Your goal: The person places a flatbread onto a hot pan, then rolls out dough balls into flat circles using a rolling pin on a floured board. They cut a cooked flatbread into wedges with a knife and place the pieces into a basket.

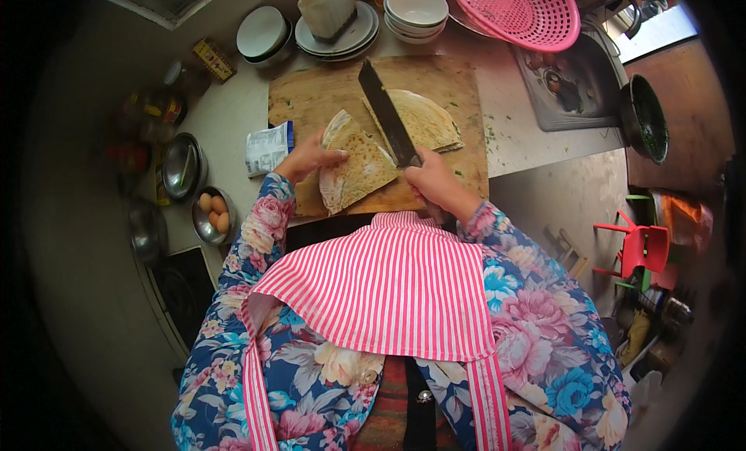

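On a wooden cutting board point(315, 89) lie two pieces of a browned flatbread. My left hand point(312, 157) grips the outer edge of the near left, wedge-shaped piece point(358, 168), thumb on top. In my right hand point(437, 180) is the handle of a long dark knife point(387, 110). Its blade points away from me and to the left, over the board between the pieces. The other flatbread piece point(419, 118) lies beyond the blade to the right, with layered cut edges.
Left of the board are a foil packet point(268, 149), a metal bowl of eggs point(226, 237) and steel bowls point(179, 166). Stacked plates point(367, 37), white bowls point(417, 10) and a pink plastic colander point(524, 13) stand behind. A sink point(568, 95) and dark pan point(647, 118) are right.
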### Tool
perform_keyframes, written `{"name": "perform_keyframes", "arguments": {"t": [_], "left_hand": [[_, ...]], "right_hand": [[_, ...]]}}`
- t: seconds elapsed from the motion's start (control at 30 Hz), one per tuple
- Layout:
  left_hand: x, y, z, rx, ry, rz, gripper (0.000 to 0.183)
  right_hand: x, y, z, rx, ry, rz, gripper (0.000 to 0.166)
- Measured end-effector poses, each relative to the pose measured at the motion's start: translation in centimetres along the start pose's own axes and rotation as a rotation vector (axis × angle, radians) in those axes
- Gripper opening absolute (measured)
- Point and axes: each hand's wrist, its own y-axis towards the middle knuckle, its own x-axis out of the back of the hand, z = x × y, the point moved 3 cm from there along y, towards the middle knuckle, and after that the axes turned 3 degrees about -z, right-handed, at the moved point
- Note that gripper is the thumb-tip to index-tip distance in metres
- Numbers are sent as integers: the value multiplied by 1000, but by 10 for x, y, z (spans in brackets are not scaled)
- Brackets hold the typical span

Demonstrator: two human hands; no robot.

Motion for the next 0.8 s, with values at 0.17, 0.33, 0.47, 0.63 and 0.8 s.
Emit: {"name": "perform_keyframes", "arguments": {"t": [0.17, 0.33, 0.47, 0.63, 0.8], "left_hand": [[3, -5, -49, -31, 71, 210, 60], [-13, 34, -114, -62, 387, 543, 67], [-67, 93, -137, -7, 608, 795, 62], [-103, 143, -123, 149, 890, 809, 54], [-104, 156, -123, -39, 1147, 659, 53]], "right_hand": [[55, -52, 18, 72, 105, -110, 39], [87, -89, 11, 90, 118, -279, 27], [102, -107, -10, 44, 192, -428, 21], [105, -128, -35, 10, 234, -467, 12], [108, -137, -52, -30, 270, -476, 9]]}}
